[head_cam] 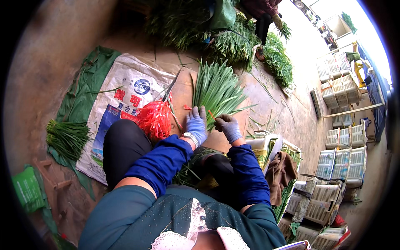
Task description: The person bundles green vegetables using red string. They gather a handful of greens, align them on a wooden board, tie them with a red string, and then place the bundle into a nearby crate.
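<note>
A fanned bunch of garlic chives lies on a wooden board in front of me, leaf tips pointing away. My left hand, in a thin glove with a watch at the wrist, presses against the near left end of the bunch. To its right, the gloved fingers of my right hand are closed on a narrow red plastic strip. Beside my left hand sits a tuft of red plastic strips. The near end of the bunch is partly hidden by my hands.
A printed woven sack lies on the left, with a tied bundle of greens at its edge. A crate with a brown cloth stands close on my right. White plastic crates line the right. Another person is among heaped greens.
</note>
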`<state>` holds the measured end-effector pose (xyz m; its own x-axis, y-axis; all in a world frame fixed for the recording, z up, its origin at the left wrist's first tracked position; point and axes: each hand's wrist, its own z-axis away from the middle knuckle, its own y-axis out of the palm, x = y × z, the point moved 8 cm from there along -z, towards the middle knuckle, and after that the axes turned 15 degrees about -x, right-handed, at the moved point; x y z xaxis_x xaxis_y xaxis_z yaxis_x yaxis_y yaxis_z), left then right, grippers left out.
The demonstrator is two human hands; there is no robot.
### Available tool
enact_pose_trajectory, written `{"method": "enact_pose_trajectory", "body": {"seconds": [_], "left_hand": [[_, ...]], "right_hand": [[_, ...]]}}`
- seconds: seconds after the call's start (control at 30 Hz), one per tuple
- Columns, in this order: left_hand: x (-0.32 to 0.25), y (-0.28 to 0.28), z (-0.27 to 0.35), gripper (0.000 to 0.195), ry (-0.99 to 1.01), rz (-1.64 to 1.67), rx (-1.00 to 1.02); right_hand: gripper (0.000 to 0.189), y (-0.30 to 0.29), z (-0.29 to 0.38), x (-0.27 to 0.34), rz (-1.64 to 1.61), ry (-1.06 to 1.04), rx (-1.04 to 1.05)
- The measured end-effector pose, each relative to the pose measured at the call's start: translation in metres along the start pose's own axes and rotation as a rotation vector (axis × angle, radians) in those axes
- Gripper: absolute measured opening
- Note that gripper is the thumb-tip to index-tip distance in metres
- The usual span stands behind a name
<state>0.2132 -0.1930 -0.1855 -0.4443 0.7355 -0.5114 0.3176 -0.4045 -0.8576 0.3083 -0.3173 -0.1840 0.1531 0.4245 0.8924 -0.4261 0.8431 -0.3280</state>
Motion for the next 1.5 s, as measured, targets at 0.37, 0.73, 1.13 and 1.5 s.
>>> {"method": "enact_pose_trajectory", "body": {"seconds": [0.37, 0.73, 1.13, 1.5], "left_hand": [[0.005, 0.005, 0.001, 0.114, 0.017, 0.070, -0.087], [0.007, 0.005, 0.001, 0.116, 0.009, 0.086, -0.071], [0.016, 0.010, -0.002, 0.107, 0.080, 0.097, -0.102], [0.019, 0.010, -0.003, 0.106, 0.043, 0.061, -0.030]], "right_hand": [[0.008, 0.036, 0.023, 0.062, 0.460, -0.696, -0.008], [0.008, 0.037, 0.029, 0.060, 0.768, -0.862, -0.210], [0.009, 0.075, 0.022, 0.090, 0.901, -0.993, 0.047], [0.015, 0.073, 0.050, 0.103, 0.792, -1.464, -0.122]]}}
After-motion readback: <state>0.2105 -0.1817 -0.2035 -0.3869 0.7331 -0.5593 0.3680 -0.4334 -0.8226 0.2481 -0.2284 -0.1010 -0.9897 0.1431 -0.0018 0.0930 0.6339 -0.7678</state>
